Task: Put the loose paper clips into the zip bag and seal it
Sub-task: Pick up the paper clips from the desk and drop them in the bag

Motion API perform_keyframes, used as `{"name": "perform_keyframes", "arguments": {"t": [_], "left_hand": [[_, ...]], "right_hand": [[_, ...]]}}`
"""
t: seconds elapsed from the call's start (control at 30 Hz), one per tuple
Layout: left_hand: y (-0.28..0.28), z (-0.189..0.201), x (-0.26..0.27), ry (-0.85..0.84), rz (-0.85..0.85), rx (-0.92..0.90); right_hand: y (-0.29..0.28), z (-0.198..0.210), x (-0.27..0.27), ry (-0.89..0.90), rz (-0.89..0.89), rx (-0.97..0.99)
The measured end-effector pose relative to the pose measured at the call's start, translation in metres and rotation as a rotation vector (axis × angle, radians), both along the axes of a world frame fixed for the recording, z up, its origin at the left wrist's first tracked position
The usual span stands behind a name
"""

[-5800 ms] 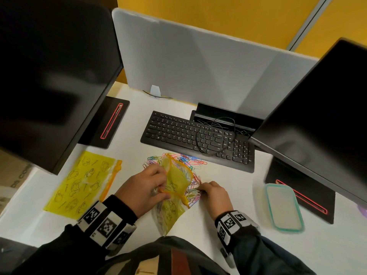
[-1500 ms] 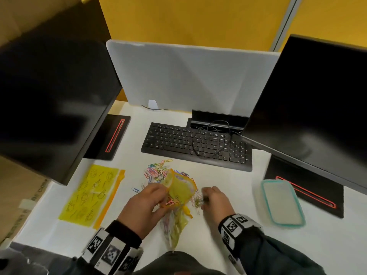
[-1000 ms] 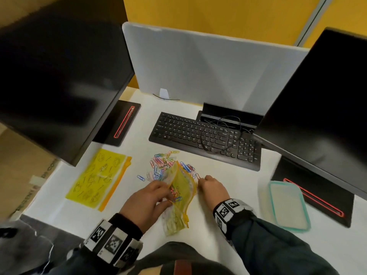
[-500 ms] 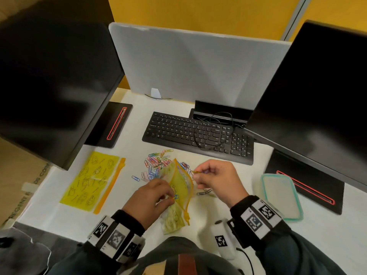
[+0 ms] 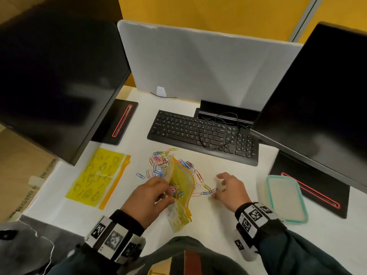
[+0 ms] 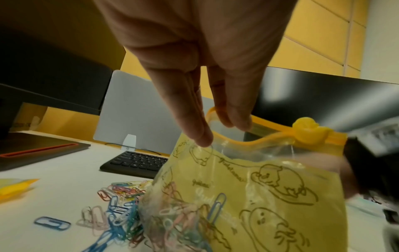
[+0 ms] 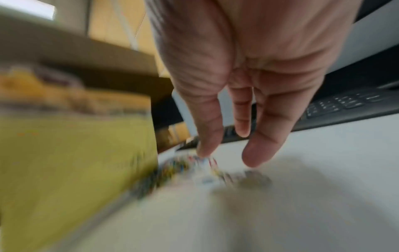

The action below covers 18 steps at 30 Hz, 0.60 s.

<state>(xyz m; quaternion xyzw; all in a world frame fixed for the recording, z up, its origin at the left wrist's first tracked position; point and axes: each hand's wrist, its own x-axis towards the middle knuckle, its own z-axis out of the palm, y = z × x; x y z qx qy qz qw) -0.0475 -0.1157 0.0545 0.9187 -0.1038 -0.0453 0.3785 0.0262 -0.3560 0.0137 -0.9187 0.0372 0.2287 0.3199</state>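
Left hand [image 5: 148,197]: thumb and fingers [image 6: 198,129] pinch the orange rim at the bag's mouth and hold the bag up off the desk.
Bag [image 5: 181,187]: yellow, printed with line drawings, mouth gaping open below the left fingertips; the orange slider [image 6: 306,131] sits on the zip track to the right of those fingers; its lower end lies on the desk near the person.
Clips in bag [image 6: 177,221]: a coloured tangle shows through the plastic, low in the bag, under the left fingers.
Right hand [image 5: 231,190]: low over the desk, fingers [image 7: 259,150] loosely spread and pointing down, nothing between them; the wrist view is blurred.
Loose clips [image 5: 160,161]: a heap on the desk just beyond the left fingers and behind the bag; a few more [image 5: 206,190] lie just left of the right fingertips, between hand and bag.
Desk [image 5: 208,225]: white.
Second bag [image 5: 97,175]: flat, well left of the left fingers.
Keyboard [image 5: 202,135]: beyond both hands.
Tub [image 5: 286,199]: teal-rimmed, right of the right hand.
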Motion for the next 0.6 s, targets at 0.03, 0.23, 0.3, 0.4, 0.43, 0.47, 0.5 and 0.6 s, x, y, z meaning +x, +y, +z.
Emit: {"name": "perform_keyframes", "arguments": {"t": [0.03, 0.23, 0.3, 0.4, 0.43, 0.47, 0.5, 0.6], "left_hand": [[0.003, 0.002, -0.003, -0.009, 0.001, -0.004], [0.019, 0.016, -0.017, -0.074, 0.042, -0.003], [0.022, 0.015, -0.019, -0.074, 0.061, 0.008], [0.024, 0.012, -0.019, -0.071, 0.099, 0.009], [0.024, 0.012, -0.019, -0.071, 0.106, 0.012], [0.024, 0.011, -0.018, -0.068, 0.112, 0.013], [0.025, 0.011, -0.017, -0.064, 0.115, 0.014], [0.024, 0.009, -0.014, -0.071, 0.112, 0.011]], "right_hand": [[0.002, -0.012, -0.003, 0.019, 0.072, -0.103], [0.043, -0.03, 0.014, -0.114, 0.192, -0.123], [0.057, -0.029, 0.02, -0.091, 0.274, -0.121], [0.071, -0.029, 0.022, -0.062, 0.434, -0.254], [0.073, -0.029, 0.022, -0.072, 0.458, -0.296], [0.074, -0.031, 0.022, -0.086, 0.458, -0.317], [0.075, -0.032, 0.023, -0.106, 0.447, -0.316], [0.069, -0.035, 0.026, -0.183, 0.404, -0.304]]}}
